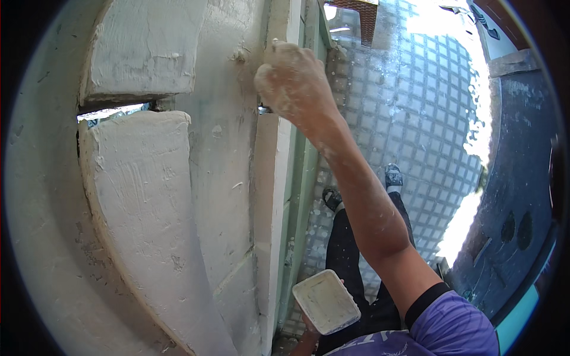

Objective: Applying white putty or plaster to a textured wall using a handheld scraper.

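My right hand [291, 82] is curled against the edge of a pale, putty-coated surface [222, 147]. White paste is smeared over its knuckles and wrist, and motion blurs it slightly. Whether its fingers hold anything is hidden. A small lump of paste [240, 55] sticks to the surface just left of the fist. Low in the picture, my left hand [309, 324] supports a shallow white plastic tub [327, 302] from beneath and the side; most of that hand is behind the tub. Paste residue coats the tub's inside.
Two thick raised slabs, an upper one [142, 53] and a lower one [142, 200], stand left with a lit gap between them. Pale green trim [294, 209] runs along the right edge. Beyond lie paste-spotted paving [401, 89], my sandalled foot [393, 175] and a dark panel [521, 155].
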`<state>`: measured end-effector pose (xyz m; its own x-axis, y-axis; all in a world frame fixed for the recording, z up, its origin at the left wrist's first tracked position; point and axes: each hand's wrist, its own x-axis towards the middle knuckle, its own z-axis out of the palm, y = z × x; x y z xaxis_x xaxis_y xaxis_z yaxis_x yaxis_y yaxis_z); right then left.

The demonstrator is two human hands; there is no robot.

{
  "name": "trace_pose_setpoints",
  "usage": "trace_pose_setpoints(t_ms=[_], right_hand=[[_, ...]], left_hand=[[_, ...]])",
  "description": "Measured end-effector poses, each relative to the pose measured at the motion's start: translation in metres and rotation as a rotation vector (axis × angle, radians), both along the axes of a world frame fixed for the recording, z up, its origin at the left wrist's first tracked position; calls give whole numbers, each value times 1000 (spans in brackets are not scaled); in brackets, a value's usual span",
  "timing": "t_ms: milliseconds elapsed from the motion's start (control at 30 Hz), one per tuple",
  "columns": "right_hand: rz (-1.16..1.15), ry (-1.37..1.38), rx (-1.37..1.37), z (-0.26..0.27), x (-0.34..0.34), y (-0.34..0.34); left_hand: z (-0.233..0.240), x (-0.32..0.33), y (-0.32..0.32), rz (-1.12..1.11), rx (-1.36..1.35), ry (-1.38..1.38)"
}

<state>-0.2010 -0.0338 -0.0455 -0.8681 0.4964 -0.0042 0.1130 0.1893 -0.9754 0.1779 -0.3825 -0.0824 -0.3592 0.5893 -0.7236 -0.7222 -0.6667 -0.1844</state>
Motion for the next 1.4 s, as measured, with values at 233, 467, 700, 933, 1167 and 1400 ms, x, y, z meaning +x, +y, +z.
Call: trace_pose_setpoints(t_ms=[233, 467, 700, 933, 1167, 1400], right_hand=[[-33, -147, -59, 6, 4, -28], [-57, 41, 105, 6, 0, -27], [-107, -51, -194, 22, 18, -9], [76, 84, -107, 25, 36, -60], [-149, 250, -112, 8, 22, -22], [52, 422, -106, 18, 38, -39]], left_hand=[[1, 1, -4, -47, -111, 1], [-10, 8, -15, -23, -44, 14], [0, 2, -4, 2, -57, 29], [0, 1, -2, -5, -37, 15], [-6, 6, -8, -29, -31, 43], [5, 2, 2, -11, -100, 11]])
